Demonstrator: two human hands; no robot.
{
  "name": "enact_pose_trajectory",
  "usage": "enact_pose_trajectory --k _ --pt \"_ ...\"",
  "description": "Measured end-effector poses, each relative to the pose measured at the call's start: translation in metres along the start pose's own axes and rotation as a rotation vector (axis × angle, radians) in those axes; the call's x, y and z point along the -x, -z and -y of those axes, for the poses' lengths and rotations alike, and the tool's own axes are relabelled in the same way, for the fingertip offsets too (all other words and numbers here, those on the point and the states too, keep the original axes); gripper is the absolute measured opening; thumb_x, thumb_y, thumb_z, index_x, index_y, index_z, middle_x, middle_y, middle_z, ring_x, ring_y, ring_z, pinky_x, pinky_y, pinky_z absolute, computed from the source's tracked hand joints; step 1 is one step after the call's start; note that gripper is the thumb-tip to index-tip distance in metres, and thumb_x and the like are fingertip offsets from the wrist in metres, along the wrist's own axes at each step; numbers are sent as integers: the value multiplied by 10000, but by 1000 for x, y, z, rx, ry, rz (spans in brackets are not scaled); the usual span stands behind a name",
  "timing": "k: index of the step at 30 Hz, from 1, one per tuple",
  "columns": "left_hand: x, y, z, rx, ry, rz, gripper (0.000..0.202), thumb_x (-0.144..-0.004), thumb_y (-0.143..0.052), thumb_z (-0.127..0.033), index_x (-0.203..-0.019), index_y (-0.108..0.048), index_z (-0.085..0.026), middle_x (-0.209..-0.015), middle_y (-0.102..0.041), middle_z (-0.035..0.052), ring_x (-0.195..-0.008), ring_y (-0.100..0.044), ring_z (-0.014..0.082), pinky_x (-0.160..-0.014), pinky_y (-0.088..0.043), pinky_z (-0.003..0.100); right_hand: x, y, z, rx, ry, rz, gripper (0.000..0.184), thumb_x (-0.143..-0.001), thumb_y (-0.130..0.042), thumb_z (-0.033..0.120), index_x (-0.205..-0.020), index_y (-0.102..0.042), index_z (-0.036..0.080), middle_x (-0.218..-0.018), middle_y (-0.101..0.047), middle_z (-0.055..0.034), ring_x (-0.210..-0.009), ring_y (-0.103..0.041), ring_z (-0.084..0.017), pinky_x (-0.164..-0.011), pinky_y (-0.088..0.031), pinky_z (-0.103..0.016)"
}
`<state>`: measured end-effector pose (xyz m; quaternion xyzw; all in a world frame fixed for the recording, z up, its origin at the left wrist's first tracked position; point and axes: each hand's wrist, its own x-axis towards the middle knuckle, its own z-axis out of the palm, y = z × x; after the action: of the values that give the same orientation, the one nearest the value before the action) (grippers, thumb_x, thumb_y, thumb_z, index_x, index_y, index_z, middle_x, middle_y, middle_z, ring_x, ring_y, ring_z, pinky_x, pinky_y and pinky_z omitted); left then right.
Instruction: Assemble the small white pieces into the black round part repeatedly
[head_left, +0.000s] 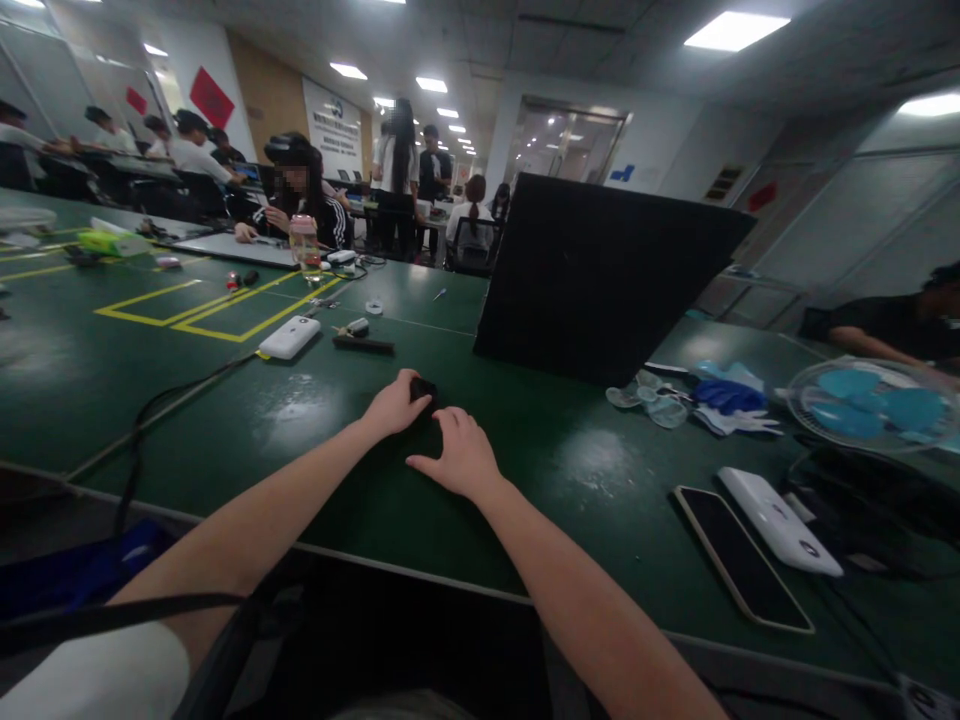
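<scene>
My left hand is closed on a small black object over the green tabletop. Fingers and thumb cover part of that object, and its kind cannot be made out. Just to the right, my right hand is open, thumb apart from the fingers, with nothing visible in it. Its fingertips are close to the black object; whether they touch it I cannot tell. Beyond both hands lies a dark flat bar with a small light-coloured item behind it.
A large black panel stands tilted ahead to the right. A white power bank with a cable lies left. At right are a phone, another white device, blue and white gloves and a fan. People sit farther back.
</scene>
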<state>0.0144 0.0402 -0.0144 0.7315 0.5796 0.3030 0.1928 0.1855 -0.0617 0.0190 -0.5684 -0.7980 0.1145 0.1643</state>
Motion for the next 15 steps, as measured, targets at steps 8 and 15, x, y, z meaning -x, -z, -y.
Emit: enact_pose_trajectory --k 8,15 --pt "19 -42 -69 271 37 12 487 -946 -553 -420 -1328 -416 -152 -1169 -670 214 -991 -708 298 -884 -540 448 0 21 -34 -145 -267 -36 643 -743 -771 515 -1281 -551 239 -1301 -614 -132 -1050 -643 -300 -804 -561 -411" --pt "16 -55 -68 541 157 -81 491 -962 -530 -473 -1331 -371 -190 -1257 -638 194 -1103 -676 265 -921 -541 395 -1 22 -35 -124 -243 -21 589 -782 -744 500 -1266 -560 219 -1224 -660 -109 -952 -667 -260 -693 -546 -345"
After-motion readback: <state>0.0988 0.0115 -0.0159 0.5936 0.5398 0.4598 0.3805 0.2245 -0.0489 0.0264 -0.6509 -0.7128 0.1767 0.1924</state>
